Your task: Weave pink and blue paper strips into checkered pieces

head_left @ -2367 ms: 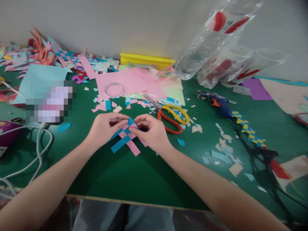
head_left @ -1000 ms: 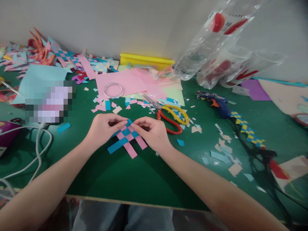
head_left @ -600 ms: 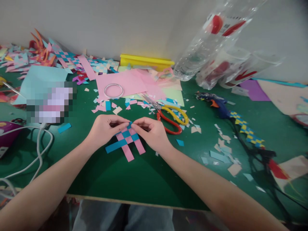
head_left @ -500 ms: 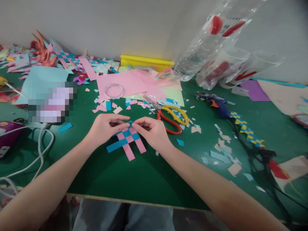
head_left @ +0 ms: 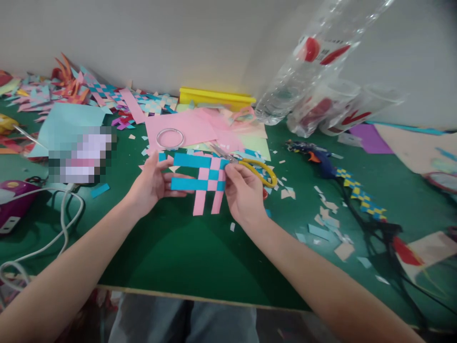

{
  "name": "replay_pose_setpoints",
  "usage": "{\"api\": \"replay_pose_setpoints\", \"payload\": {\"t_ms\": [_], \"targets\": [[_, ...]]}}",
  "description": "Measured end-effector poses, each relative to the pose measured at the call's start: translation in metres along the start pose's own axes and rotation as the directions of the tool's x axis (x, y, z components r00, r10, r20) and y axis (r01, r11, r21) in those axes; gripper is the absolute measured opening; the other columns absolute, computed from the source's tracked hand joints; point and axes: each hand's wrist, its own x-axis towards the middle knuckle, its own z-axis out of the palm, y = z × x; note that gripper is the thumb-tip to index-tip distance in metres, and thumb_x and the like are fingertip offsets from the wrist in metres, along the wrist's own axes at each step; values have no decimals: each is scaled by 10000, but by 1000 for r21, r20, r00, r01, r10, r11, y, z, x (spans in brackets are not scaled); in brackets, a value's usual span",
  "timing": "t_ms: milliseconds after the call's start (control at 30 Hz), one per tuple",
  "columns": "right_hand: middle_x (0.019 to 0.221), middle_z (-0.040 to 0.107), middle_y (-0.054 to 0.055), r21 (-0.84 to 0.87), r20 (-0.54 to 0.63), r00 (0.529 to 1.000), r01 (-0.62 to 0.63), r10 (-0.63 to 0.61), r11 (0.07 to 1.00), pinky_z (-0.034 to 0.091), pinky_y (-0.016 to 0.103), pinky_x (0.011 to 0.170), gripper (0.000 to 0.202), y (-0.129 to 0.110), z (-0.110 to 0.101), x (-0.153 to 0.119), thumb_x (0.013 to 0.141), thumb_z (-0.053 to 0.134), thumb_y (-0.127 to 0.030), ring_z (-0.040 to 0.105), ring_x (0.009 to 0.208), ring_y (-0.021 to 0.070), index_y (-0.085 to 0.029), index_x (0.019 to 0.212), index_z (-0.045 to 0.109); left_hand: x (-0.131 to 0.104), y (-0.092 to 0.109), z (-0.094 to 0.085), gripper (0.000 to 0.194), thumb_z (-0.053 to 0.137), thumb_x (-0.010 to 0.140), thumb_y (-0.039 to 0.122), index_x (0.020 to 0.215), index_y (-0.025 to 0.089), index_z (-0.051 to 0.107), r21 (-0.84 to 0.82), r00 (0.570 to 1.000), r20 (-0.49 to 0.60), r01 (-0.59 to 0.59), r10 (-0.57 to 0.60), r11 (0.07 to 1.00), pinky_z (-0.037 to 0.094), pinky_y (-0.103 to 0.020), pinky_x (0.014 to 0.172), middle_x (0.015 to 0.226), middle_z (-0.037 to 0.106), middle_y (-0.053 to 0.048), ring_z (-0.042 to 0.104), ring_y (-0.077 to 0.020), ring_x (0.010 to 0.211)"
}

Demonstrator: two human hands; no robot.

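A small woven piece of pink and blue paper strips (head_left: 214,175) is held up over the green table, with two blue ends pointing left and two pink ends hanging down. My right hand (head_left: 246,190) pinches its right edge between thumb and fingers. My left hand (head_left: 152,186) is at the left side of the piece, fingers apart and reaching behind the blue strips; whether the fingertips touch it is hidden. Behind the right hand lie scissors (head_left: 260,170) with a yellow handle loop, the red loop mostly covered.
Pink sheets (head_left: 193,125) with a clear ring (head_left: 170,138) lie behind the hands. Phone (head_left: 84,157) and white cable (head_left: 64,219) are left. Plastic-wrapped cups (head_left: 314,105), a blue glue gun (head_left: 323,166) and paper scraps (head_left: 330,216) are right.
The woven piece has been raised and turned so its blue ends point left. My left hand has let go of its top edge and opened; my right hand has moved right, holding it.
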Motion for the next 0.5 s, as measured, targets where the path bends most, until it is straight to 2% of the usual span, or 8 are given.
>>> {"api": "replay_pose_setpoints", "payload": {"t_ms": [67, 167, 233, 367, 433, 500], "targets": [[689, 592, -12, -37, 38, 998, -47, 48, 998, 534, 314, 597, 259, 1, -1, 2, 734, 647, -510, 578, 638, 143, -258, 756, 588, 0, -2, 1, 697, 285, 841, 715, 1141, 173, 605, -25, 998, 44, 49, -48, 998, 593, -369, 703, 908, 730, -116, 717, -247, 788], [667, 565, -6, -120, 115, 990, -63, 77, 991, 526, 321, 579, 275, 2, -2, 2, 765, 589, -530, 566, 626, 150, -257, 772, 566, -2, -3, 2, 467, 514, 833, 565, 1059, 182, 657, -73, 994, 103, 29, -21, 997, 592, -335, 752, 1063, 706, -114, 693, -249, 932], [672, 571, -7, -121, 127, 988, -70, 85, 990, 526, 317, 593, 262, 1, -1, 1, 749, 616, -509, 567, 631, 145, -251, 777, 583, -6, -2, 1, 388, 609, 801, 492, 1035, 190, 674, -101, 986, 169, 15, 2, 995, 587, -337, 797, 1165, 670, -108, 651, -261, 1045], [674, 605, -18, -31, 92, 987, -127, 130, 991, 514, 288, 583, 240, -3, 2, -3, 672, 712, -444, 565, 612, 122, -229, 738, 626, -14, 5, 1, 509, 708, 716, 509, 1095, 170, 667, -91, 941, 335, 69, -35, 993, 574, -386, 857, 1235, 628, -136, 609, -303, 1117], [685, 633, -13, -12, 93, 984, -151, 152, 988, 514, 280, 574, 237, -4, 4, -5, 660, 731, -430, 576, 610, 119, -223, 732, 643, -17, 7, 2, 544, 763, 675, 460, 1128, 179, 654, -75, 939, 342, 71, -42, 995, 575, -378, 853, 1230, 632, -136, 605, -305, 1126], [715, 662, -4, -25, 106, 983, -149, 151, 989, 528, 286, 595, 230, -4, 5, -7, 670, 733, -424, 601, 633, 126, -221, 745, 655, -18, 7, 4, 491, 768, 686, 418, 1110, 193, 666, -72, 945, 323, 80, -53, 994, 582, -365, 835, 1186, 661, -122, 628, -289, 1094]]}}
